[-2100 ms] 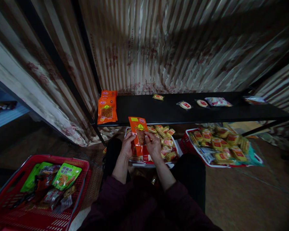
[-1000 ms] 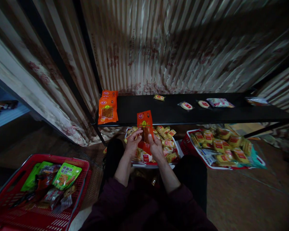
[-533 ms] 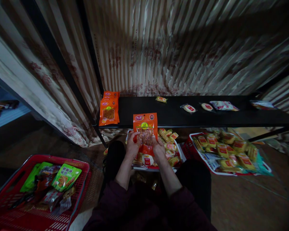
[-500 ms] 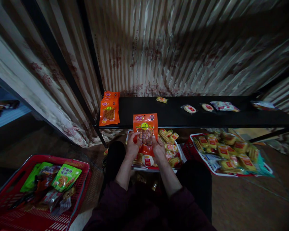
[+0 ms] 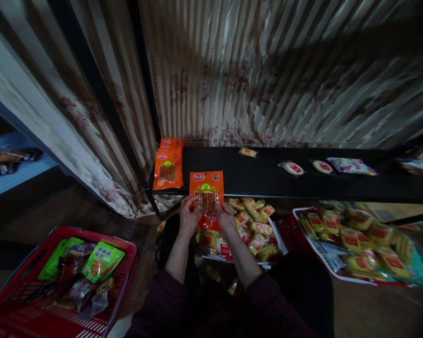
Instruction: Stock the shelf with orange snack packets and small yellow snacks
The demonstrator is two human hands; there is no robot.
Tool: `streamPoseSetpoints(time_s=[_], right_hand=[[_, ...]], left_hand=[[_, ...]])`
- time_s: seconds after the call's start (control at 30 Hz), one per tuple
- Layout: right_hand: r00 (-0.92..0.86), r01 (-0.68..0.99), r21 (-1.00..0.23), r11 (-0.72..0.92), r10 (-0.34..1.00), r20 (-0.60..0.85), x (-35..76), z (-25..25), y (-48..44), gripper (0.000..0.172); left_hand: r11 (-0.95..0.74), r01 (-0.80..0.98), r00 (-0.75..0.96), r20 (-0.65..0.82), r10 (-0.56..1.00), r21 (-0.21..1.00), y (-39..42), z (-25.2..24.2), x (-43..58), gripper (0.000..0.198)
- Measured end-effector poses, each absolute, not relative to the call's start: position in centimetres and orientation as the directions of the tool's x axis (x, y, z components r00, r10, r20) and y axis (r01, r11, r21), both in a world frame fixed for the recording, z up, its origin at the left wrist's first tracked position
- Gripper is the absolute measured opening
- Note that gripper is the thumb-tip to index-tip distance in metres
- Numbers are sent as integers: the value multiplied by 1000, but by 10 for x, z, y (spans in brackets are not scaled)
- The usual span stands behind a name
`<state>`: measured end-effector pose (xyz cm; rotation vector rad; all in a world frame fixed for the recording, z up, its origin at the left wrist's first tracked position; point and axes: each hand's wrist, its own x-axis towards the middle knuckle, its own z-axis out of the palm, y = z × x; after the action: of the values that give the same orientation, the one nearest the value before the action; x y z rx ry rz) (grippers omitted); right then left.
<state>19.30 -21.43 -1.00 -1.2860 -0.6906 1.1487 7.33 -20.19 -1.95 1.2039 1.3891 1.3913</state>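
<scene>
I hold an orange snack packet [image 5: 206, 190] upright with both hands, its front facing me. My left hand [image 5: 188, 218] grips its lower left edge and my right hand [image 5: 226, 219] grips its lower right edge, fingers closed on it. The packet's top overlaps the front edge of a low black shelf [image 5: 268, 180]. A stack of the same orange packets [image 5: 168, 164] lies at the shelf's left end. Below my hands sits a white tray [image 5: 248, 223] of small yellow snack packs.
A red basket [image 5: 61, 284] with green and dark snack bags stands at lower left. A second tray of yellow packs [image 5: 359, 237] lies on the floor at right. A few single packs [image 5: 293, 168] lie along the shelf. Striped curtain fabric hangs behind.
The packet turned from edge-on and tilted to flat and facing me, then moved left toward the orange stack. My view shifted, so the shelf and trays sit lower and further right.
</scene>
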Motion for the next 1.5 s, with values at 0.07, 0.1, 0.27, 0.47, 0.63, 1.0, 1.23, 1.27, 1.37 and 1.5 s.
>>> streamPoseSetpoints(time_s=[0.07,0.1,0.27,0.47,0.63,1.0,1.23,1.27,1.37,1.5], right_hand=[[302,-245,-964,-103,937,-177,188,-10,-206,48],[289,-233,-967,-101,942,-169,185,-10,-202,48],[261,-172,-981,-94,955,-138,165,-6,-180,49],[214,-109,-989,-100,969,-122,143,-4,-154,38],[192,18,-998,-57,980,-53,131,-8,-135,31],[153,234,-972,18,987,55,104,-12,-91,30],[193,521,-854,5,973,124,95,-7,-73,28],[190,555,-832,0,974,126,95,-7,-72,27],[192,618,-786,-26,974,119,92,-8,-67,25],[197,637,-769,-44,974,108,88,-12,-62,24]], left_hand=[[-49,112,-238,75,968,992,-196,-18,66,31],[-40,127,-248,71,966,991,-192,-18,62,31],[-24,185,-275,75,959,982,-175,-15,40,33],[-42,252,-345,130,930,967,-152,-12,16,31],[-40,262,-392,144,909,964,-134,-10,1,31],[4,347,-440,159,884,938,-98,-11,-28,34],[-7,479,-437,245,865,878,-81,-21,-40,34],[-11,490,-436,256,863,872,-80,-22,-41,34],[-12,528,-432,280,857,849,-76,-23,-41,34],[-17,568,-439,321,839,823,-73,-25,-40,35]])
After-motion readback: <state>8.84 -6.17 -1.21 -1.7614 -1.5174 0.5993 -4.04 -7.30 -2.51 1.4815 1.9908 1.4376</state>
